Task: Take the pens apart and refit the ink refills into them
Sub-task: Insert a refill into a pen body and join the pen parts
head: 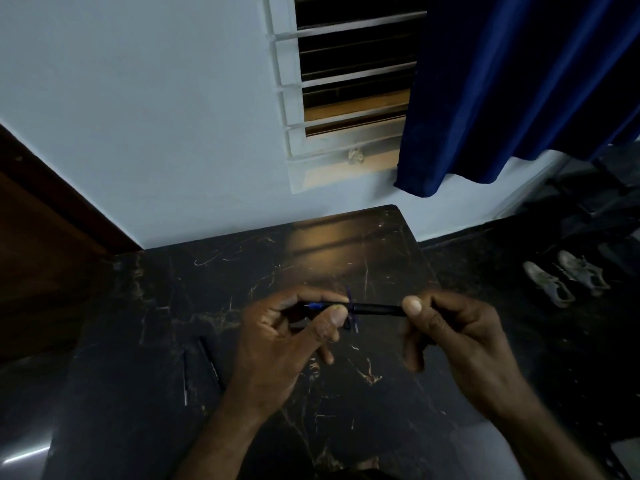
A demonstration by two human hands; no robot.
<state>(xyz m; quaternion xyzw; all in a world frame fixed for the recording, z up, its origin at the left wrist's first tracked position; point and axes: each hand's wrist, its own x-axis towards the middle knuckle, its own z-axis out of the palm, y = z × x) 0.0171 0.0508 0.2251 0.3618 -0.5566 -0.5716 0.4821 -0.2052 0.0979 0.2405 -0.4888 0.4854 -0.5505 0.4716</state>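
Pinching one black pen (377,309) level above the desk (346,244), the left hand (287,341) grips its blue-tipped end between thumb and fingers (337,317), while the right hand (460,337) nips the other end. Two slim dark pen parts (209,362) lie on the desk to the left, and a purple piece (349,296) lies behind the pen. The desk is dark veined marble; beyond it are one barred window (353,81), one blue curtain (512,81) and two shoes (564,278) on the floor.

Dark marble table (346,393) bears what look like two pens (207,365).
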